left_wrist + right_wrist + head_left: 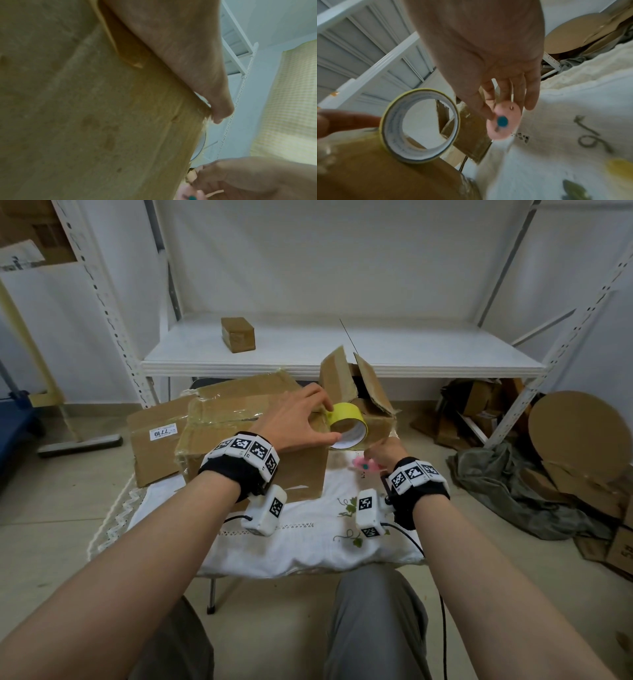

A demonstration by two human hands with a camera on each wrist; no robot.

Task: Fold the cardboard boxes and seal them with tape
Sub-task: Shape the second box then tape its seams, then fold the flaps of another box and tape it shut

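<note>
A brown corrugated cardboard box [253, 446], its top flaps glossy and wrinkled under clear tape, stands on a small bench draped with a white tablecloth [308, 546] that has lace edging and embroidered green leaves. The left hand [294, 422] reaches over the box's right top corner and grips the tape roll [347, 426], fingers over the top and thumb against the near side; the roll is a wide ring with a yellow outer band and a white printed paper core, and it sits at the box's right edge. The right hand [385, 453], just beside and below the roll, pinches a small pink oval cutter [504, 121] with a round teal button, its fingers lightly bent around the flat plastic body; the picture is blurred, so no blade can be made out. Behind the roll, a smaller open box [359, 395] shows torn, upright flaps and rough edges. A flatter box with a white printed label [154, 440] lies to the left of the main one, touching it. On the white metal shelf [342, 347] behind, a small taped block-shaped parcel [238, 333] stands alone. On the floor to the right lie a round cardboard disc [579, 433], crumpled grey cloth [507, 491] and heaped cardboard scraps.
</note>
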